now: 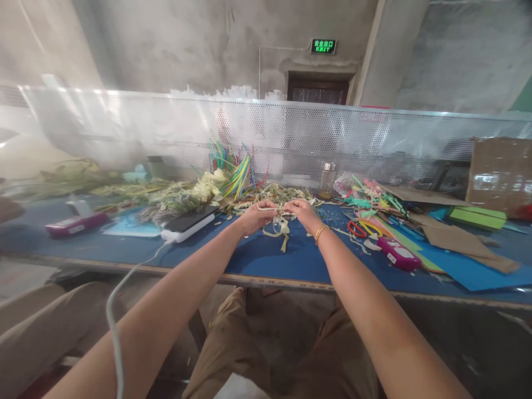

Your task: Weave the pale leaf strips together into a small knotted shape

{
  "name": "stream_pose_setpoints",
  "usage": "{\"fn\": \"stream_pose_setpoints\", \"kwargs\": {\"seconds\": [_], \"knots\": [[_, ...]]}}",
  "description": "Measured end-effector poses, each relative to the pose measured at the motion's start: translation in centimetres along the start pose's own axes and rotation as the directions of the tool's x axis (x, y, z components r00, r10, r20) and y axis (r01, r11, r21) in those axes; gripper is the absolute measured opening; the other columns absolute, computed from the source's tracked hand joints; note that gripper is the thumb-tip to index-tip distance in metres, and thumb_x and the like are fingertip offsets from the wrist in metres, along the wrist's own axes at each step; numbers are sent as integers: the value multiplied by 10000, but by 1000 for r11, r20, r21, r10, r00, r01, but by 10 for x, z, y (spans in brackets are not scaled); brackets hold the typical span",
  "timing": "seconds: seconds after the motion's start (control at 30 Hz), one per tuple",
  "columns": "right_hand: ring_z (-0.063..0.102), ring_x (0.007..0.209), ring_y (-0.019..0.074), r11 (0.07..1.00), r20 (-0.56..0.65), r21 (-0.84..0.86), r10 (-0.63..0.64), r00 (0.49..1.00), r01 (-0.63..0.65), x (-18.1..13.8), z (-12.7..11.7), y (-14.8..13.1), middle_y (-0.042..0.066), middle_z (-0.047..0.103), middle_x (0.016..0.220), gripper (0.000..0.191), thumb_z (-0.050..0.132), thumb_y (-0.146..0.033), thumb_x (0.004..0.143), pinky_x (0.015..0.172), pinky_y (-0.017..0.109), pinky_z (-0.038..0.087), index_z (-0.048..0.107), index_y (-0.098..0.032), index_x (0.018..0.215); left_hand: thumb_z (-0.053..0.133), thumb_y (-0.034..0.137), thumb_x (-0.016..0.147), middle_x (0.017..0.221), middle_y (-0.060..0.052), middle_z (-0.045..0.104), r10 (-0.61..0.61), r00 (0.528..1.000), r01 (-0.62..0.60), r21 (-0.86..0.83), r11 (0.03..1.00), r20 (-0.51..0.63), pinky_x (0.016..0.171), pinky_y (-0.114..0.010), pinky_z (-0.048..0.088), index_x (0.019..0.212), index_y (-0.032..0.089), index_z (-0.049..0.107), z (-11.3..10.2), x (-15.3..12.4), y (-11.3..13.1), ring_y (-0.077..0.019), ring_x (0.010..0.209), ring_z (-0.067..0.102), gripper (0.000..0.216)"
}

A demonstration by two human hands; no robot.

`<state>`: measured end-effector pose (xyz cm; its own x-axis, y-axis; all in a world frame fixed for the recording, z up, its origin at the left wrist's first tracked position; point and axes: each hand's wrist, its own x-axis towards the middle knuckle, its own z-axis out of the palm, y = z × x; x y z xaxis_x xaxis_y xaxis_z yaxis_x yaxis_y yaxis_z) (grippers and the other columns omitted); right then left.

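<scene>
Both hands meet above the blue tabletop, thumbs and fingertips almost touching. My left hand (256, 218) is closed in a pinch, and so is my right hand (305, 215), which has a gold bracelet (320, 233) at its wrist. Between them they grip a thin pale yellow strip (284, 237); its curled, knotted-looking ends dangle below the fingers. What exactly the fingertips pinch is partly hidden. Right behind the hands lies a heap of pale green and cream strips (276, 194).
A glass bottle (328, 180) stands behind the heap. Left are a black-topped white device (189, 224) with a cable and coloured pipe cleaners (239, 172). Scissors (366, 228), a magenta box (398, 253) and coloured sheets (461, 260) lie right. Another person's hand (10, 209) shows at far left.
</scene>
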<state>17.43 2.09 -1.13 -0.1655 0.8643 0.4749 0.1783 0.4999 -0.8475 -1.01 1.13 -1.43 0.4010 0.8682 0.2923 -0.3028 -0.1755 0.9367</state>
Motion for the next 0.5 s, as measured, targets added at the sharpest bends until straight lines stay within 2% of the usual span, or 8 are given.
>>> {"fn": "stream_pose_setpoints", "kwargs": {"seconds": [0.17, 0.23, 0.33, 0.43, 0.5], "knots": [[572, 730, 179, 998, 17, -18, 62, 998, -62, -3, 7, 2, 35, 662, 692, 427, 552, -588, 734, 694, 307, 428, 672, -184, 665, 810, 160, 536, 778, -12, 650, 11, 999, -11, -4, 1000, 50, 620, -209, 458, 829, 153, 573, 1, -3, 0, -117, 711, 629, 376], [576, 735, 178, 998, 19, -18, 67, 998, -67, -4, 11, 1, 30, 662, 690, 400, 591, -572, 709, 696, 302, 429, 676, -185, 661, 807, 161, 547, 771, -10, 648, -4, 998, 3, 17, 1000, 58, 634, -211, 462, 816, 150, 569, 1, -4, -1, -109, 702, 625, 359], [587, 751, 164, 997, 7, 70, 40, 999, -40, -6, 14, -2, 23, 677, 754, 329, 677, -501, 642, 713, 285, 439, 688, -185, 736, 803, 163, 559, 737, 2, 636, -22, 997, 19, 36, 999, 79, 628, -200, 456, 804, 144, 570, 2, -4, -2, -87, 661, 607, 339], [582, 730, 150, 989, -19, 144, 27, 999, -24, -5, 13, -4, 18, 673, 761, 321, 718, -451, 595, 709, 274, 446, 676, -179, 759, 804, 160, 559, 782, -13, 645, -28, 995, 25, 37, 999, 100, 661, -210, 467, 808, 142, 566, 2, -5, -2, -102, 719, 624, 345], [568, 698, 143, 991, -33, 130, 43, 999, -38, -5, 12, -3, 12, 659, 725, 313, 704, -462, 609, 682, 266, 439, 664, -177, 732, 807, 156, 553, 800, -19, 646, -29, 995, 25, 41, 999, 97, 669, -218, 473, 803, 143, 554, 2, -4, -3, -116, 749, 635, 356]]}}
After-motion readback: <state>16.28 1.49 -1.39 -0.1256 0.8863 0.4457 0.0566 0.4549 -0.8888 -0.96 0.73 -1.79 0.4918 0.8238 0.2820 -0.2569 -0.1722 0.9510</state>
